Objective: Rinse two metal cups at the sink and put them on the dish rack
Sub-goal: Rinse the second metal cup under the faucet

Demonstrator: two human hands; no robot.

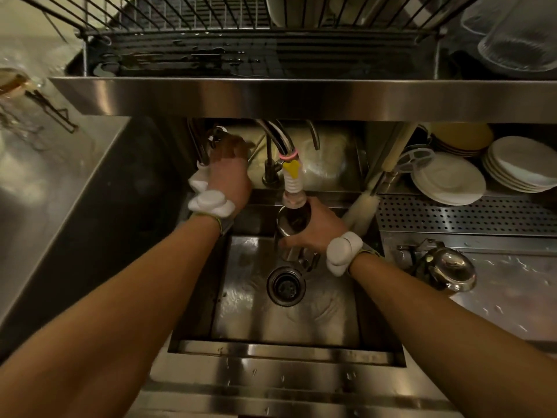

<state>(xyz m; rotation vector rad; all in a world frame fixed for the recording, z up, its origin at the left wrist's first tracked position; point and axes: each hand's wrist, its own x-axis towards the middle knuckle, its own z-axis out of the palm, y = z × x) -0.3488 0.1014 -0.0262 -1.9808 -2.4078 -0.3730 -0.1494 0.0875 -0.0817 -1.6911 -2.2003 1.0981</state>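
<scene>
the right hand [313, 227] is clamped on a metal cup [292, 221], fingers and thumb wrapped round its side. the cup sits tilted over the sink [241, 297], its mouth turned up toward the nozzle [291, 188] of the tap, which hangs just above the rim. a second cup [297, 257] shows lower in the sink, just beside the drain [285, 285]; the right hand hides most of it, so how it lies cannot be told.

the left hand [229, 173] reaches to the back left, to the lever [217, 134]. its fingers are in shadow there; they touch the lever, but whether they are curled round it cannot be told. white pads [211, 203] are strapped at both wrists.

the sink floor is wet and glossy. the rack [271, 46] stands on a steel shelf above the tap, with clear jars [518, 40] at its right end. under the shelf to the right are stacks of plates [449, 179], and a white brush [361, 209] leans at the sink's right edge. on the wet desk [506, 297] to the right is a round shiny metal thing [449, 271].
</scene>
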